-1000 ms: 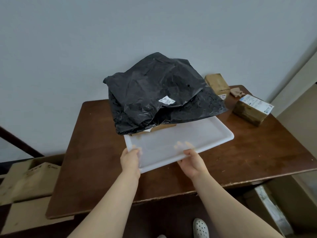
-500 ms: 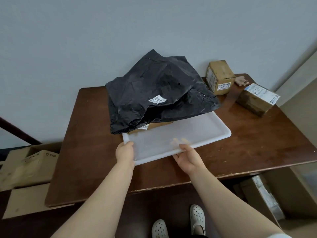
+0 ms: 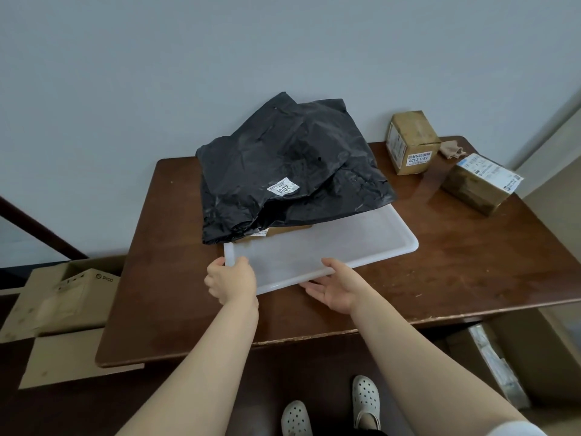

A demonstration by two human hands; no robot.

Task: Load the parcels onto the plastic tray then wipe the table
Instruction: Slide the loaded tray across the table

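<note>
A white plastic tray [image 3: 333,247] lies on the brown wooden table [image 3: 440,272]. Black plastic parcel bags [image 3: 283,171] are piled on the tray's far half, covering a flat brown parcel [image 3: 289,229] beneath. My left hand [image 3: 231,280] grips the tray's near left corner. My right hand [image 3: 338,286] rests palm up at the tray's near edge, fingers under the rim and thumb above it. Two cardboard parcels stand on the table at the back right: an upright box [image 3: 412,141] and a labelled box [image 3: 481,184].
A crumpled beige cloth [image 3: 451,149] lies behind the boxes by the wall. Cardboard boxes [image 3: 63,297] sit on the floor at the left, and more boxes [image 3: 503,366] under the table's right side. My white shoes [image 3: 364,401] stand by the near table edge.
The view has tilted down and back a little. My right hand has turned palm up and slid lower along the tray's near edge. The tray and bags keep their place.
</note>
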